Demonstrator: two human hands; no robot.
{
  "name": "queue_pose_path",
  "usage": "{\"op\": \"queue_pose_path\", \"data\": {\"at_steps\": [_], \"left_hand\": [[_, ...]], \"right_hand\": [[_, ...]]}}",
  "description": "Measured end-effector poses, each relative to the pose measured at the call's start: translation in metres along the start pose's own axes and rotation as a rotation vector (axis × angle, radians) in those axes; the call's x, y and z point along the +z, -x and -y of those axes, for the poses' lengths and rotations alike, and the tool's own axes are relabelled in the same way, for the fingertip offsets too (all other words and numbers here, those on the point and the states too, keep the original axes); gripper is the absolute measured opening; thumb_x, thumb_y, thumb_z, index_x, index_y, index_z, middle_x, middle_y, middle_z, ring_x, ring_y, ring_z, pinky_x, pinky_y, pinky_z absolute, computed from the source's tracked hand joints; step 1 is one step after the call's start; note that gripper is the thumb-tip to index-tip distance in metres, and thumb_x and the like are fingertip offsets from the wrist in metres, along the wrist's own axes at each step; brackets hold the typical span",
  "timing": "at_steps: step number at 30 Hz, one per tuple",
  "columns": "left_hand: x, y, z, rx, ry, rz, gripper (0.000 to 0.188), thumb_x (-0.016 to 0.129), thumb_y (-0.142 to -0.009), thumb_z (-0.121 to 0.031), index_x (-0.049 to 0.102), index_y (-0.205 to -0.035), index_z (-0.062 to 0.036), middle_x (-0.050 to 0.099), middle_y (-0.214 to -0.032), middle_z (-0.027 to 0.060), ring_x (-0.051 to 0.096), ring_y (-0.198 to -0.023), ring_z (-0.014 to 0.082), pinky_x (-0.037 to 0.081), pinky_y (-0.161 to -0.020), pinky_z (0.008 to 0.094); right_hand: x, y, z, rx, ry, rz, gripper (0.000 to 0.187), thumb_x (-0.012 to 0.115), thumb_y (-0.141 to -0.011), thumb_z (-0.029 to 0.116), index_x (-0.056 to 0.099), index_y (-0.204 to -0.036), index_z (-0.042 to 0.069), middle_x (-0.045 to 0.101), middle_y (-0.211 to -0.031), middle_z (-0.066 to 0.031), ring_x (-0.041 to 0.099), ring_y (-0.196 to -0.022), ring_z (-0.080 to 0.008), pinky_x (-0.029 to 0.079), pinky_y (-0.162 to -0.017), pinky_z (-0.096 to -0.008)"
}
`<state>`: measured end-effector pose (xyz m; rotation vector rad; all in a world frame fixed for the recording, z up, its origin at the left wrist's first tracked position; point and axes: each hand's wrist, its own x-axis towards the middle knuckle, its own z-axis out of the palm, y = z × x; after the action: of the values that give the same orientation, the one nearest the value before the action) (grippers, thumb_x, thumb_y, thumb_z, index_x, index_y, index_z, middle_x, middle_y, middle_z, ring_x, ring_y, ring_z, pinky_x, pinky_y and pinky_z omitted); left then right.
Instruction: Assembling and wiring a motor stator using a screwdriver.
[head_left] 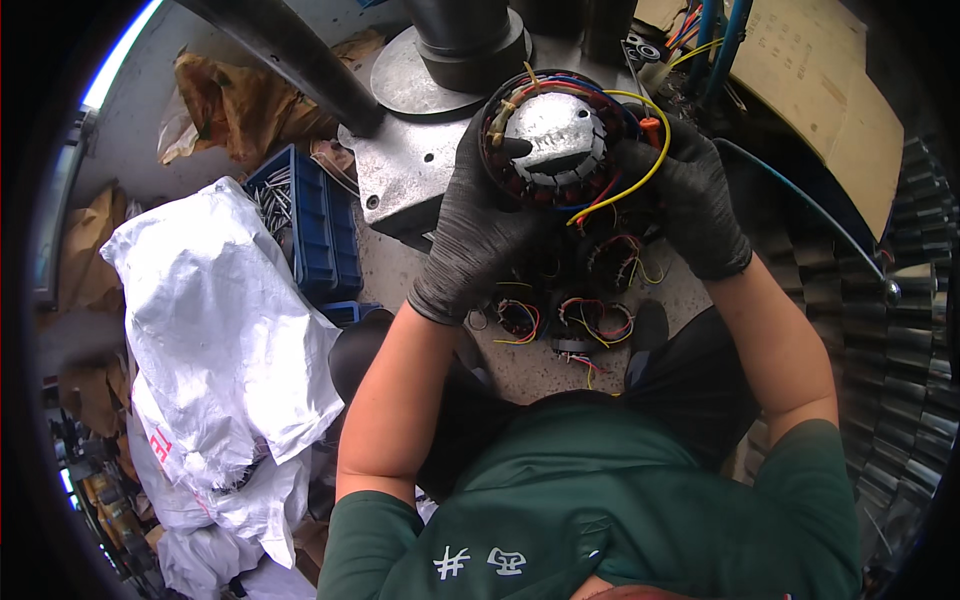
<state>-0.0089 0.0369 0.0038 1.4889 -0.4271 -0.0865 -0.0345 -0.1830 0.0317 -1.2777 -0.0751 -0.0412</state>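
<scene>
Both my hands wear dark grey gloves. They hold a motor stator [565, 192], a dark ring of windings with coloured lead wires, at the front of a steel machine base. A silver metal piece [550, 128] fills its middle. My left hand [470, 240] is closed around the left side, its thumb at the rim. On the right side my right hand [697, 205] grips it, fingers partly hidden. A yellow wire [668, 140] loops out past my right fingers. Beside them shows an orange handle-like piece [651, 130]; I cannot tell whether that hand touches it.
More stators [597, 320] with loose wires lie on the floor between my legs. The machine base [400, 185] has a thick column behind. At left are a blue crate [315, 235] of metal pins and white sacks [220, 320]. Cardboard [800, 100] and stacked metal parts [905, 330] stand right.
</scene>
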Motion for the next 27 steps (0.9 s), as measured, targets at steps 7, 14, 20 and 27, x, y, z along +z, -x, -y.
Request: {"op": "queue_pose_path", "data": {"at_steps": [7,14,20,27], "left_hand": [[-0.023,-0.003,-0.003,-0.348,0.534,0.082,0.102,0.081,-0.080,0.002,0.022,-0.163,-0.0021,0.063,-0.133,0.0167,0.066,-0.118,0.0235,0.056,-0.103,0.0377],[-0.019,0.004,0.006,-0.244,0.224,-0.013,0.065,0.077,-0.082,-0.004,0.047,-0.139,-0.0007,0.067,-0.121,0.0164,0.073,-0.093,0.0220,0.063,-0.081,0.0363],[-0.020,0.000,-0.007,-0.222,0.217,-0.286,0.052,0.076,-0.086,-0.003,0.050,-0.130,0.0005,0.066,-0.123,0.0183,0.075,-0.094,0.0256,0.064,-0.081,0.0377],[-0.033,0.004,0.001,-0.093,0.199,-0.322,0.042,0.073,-0.087,-0.001,0.053,-0.125,-0.0019,0.066,-0.124,0.0181,0.074,-0.094,0.0253,0.064,-0.085,0.0375]], "right_hand": [[-0.007,-0.010,-0.004,0.022,0.000,0.016,0.036,0.076,-0.097,0.016,0.071,-0.128,0.000,0.075,-0.106,-0.0055,0.072,-0.093,-0.0105,0.060,-0.080,-0.0261],[-0.019,-0.015,-0.006,-0.516,0.648,-0.083,0.032,0.069,-0.101,0.012,0.069,-0.131,0.000,0.073,-0.104,-0.0040,0.067,-0.085,-0.0092,0.056,-0.076,-0.0261],[0.015,0.022,0.001,-0.542,0.711,0.004,0.034,0.068,-0.098,0.006,0.069,-0.131,-0.001,0.071,-0.106,-0.0071,0.067,-0.084,-0.0156,0.055,-0.080,-0.0274],[0.017,0.021,-0.017,-0.240,0.798,0.206,0.030,0.067,-0.096,0.005,0.070,-0.125,-0.001,0.074,-0.107,-0.0202,0.075,-0.100,-0.0326,0.059,-0.089,-0.0385]]}}
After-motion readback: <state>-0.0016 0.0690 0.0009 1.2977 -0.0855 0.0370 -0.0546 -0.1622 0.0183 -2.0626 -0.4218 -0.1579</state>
